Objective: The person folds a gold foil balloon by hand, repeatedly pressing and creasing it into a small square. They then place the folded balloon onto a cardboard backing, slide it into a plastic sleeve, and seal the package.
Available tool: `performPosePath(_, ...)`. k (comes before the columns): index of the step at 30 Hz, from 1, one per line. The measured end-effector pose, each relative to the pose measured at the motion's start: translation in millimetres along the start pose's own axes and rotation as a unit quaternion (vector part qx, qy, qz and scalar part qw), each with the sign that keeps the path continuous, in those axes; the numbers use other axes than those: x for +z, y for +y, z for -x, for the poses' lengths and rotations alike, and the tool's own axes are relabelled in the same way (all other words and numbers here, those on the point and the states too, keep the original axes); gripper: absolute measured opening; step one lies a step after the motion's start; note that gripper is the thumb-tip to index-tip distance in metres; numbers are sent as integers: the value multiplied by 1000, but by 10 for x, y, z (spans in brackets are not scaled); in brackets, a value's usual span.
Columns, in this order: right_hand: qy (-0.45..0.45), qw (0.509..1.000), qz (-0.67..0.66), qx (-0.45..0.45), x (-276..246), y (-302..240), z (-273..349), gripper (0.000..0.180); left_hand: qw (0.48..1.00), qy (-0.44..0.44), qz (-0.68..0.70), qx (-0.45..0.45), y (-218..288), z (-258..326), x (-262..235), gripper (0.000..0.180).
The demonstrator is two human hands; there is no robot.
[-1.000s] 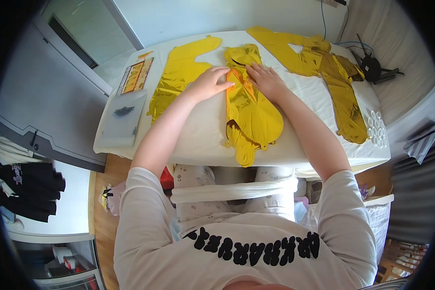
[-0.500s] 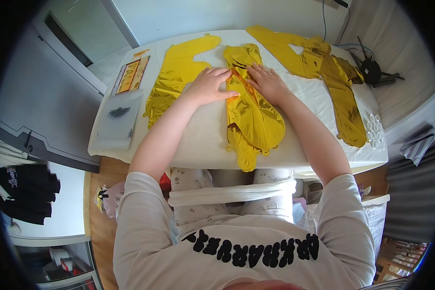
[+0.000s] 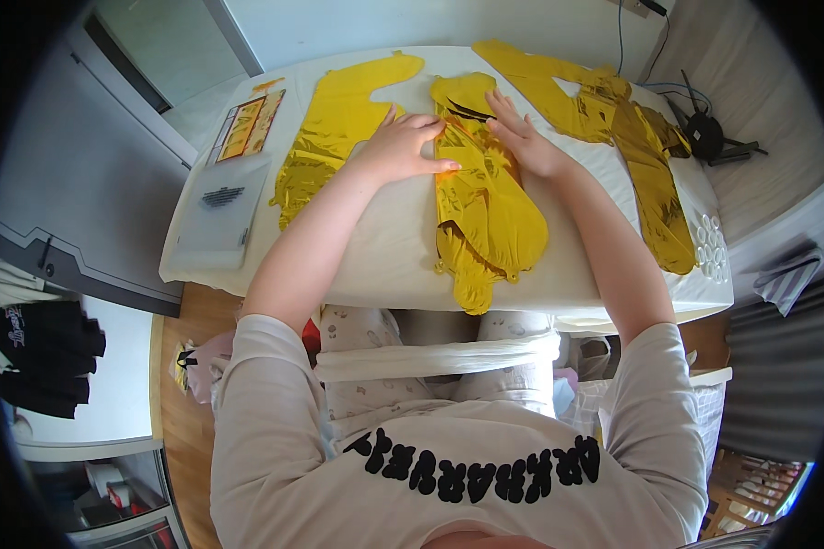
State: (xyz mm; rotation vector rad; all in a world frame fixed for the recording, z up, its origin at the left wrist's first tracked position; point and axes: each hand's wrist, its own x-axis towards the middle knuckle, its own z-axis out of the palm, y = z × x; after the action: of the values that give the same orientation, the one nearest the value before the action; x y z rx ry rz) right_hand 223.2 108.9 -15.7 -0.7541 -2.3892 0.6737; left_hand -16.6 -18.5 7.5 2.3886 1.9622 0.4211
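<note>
A deflated gold foil balloon (image 3: 496, 220) lies creased on the white-covered table between my hands, its narrow end toward me. My left hand (image 3: 399, 150) is at the balloon's left edge, thumb stretched over the foil and fingers apart from it. Along the right edge is my right hand (image 3: 529, 146), its fingers extended and slightly spread; whether the palm presses on the foil I cannot tell. Neither hand grips anything. Left of them another flat gold foil balloon (image 3: 339, 114) is spread out, with more gold foil (image 3: 645, 188) reaching along the right side.
On the left of the table (image 3: 339, 291) lie a clear plastic bag (image 3: 212, 224) and a colourful printed packet (image 3: 247, 126). A black router (image 3: 703, 137) with antennas stands at the far right. Below it are several clear rings (image 3: 710, 247).
My right hand has shifted a little right and away from me, its fingers now more upright. The left hand stays at the balloon's edge. The whole view has shifted slightly.
</note>
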Motion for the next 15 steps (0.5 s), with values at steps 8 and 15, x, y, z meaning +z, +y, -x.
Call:
performPosePath(8,-122,935,87,-320,29,-996,372,13,999,24,-16,21,-120,74,47,92)
performPosePath(15,-94,915,51,-389,232,-950,474,13,998,2,-62,3,-23,53,-4,84)
